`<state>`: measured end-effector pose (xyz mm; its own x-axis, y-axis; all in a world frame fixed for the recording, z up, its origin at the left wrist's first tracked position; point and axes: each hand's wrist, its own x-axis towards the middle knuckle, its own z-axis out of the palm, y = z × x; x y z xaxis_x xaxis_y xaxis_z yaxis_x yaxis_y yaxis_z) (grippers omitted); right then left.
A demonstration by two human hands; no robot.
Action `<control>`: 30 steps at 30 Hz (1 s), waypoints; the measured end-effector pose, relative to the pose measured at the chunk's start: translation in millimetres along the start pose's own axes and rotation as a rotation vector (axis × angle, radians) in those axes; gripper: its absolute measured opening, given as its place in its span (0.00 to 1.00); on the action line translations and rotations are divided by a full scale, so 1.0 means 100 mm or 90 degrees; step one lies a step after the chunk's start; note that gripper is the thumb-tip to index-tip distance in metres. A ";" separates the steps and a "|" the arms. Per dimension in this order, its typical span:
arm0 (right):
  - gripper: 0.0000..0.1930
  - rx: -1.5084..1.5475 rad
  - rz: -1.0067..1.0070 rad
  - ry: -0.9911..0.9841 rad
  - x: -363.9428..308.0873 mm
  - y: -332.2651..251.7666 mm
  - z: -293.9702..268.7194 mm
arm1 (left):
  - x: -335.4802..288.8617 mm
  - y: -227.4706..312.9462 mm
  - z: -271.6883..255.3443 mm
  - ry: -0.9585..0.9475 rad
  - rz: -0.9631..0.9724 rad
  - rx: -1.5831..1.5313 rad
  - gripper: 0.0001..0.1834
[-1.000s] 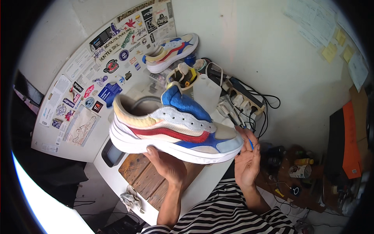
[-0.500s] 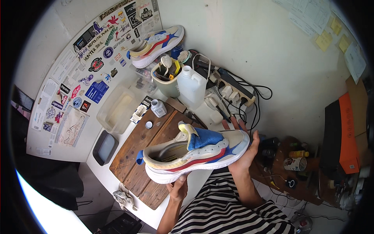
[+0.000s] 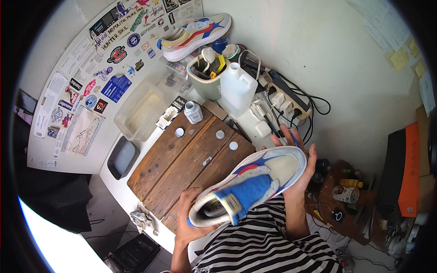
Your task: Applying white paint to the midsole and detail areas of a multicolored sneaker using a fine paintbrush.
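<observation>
Both hands carry a sneaker (image 3: 255, 184) above the near right part of the wooden board. It has a cream toe, a blue tongue, red and blue side panels and a white sole. My left hand (image 3: 184, 218) grips the heel end, thumb side along the collar. Under and around the toe lies my right hand (image 3: 300, 175), its fingertips showing past the sole's far edge. Something coiled and grey sits inside the shoe opening. The matching sneaker (image 3: 198, 37) rests at the back, on top of containers.
The wooden board (image 3: 168, 159) bears a small open bottle (image 3: 193, 113) and several white round lids. Behind stand a translucent jug (image 3: 236, 91), a green tub (image 3: 205, 86) of brushes, and a power strip (image 3: 287, 100) with cables. A clear basin (image 3: 141, 113), black tray (image 3: 123, 157) and crumpled rag (image 3: 143, 218) lie left.
The sneaker has turned from side-on to top-up, its heel swinging down toward me. My left hand has shifted from beneath the sole to the heel. The head view has moved slightly.
</observation>
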<state>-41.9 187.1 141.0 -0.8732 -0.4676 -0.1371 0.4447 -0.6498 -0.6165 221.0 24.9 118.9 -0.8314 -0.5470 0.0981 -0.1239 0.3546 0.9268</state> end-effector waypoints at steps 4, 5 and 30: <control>0.38 -0.064 -0.045 -0.072 0.08 -0.06 -0.05 | 0.01 0.01 0.07 -0.024 0.031 0.090 0.59; 0.38 -0.068 -0.053 -0.074 0.09 -0.07 -0.04 | 0.02 0.00 0.07 -0.026 0.030 0.087 0.59; 0.19 -0.469 -0.178 -0.204 0.42 -0.29 -0.18 | 0.49 0.01 -0.92 -0.246 0.069 0.050 0.62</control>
<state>-95.5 196.9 139.1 -0.7835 -0.5671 0.2538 -0.1201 -0.2626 -0.9574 229.9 -71.9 158.0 -0.9825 -0.1829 0.0362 -0.0529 0.4596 0.8865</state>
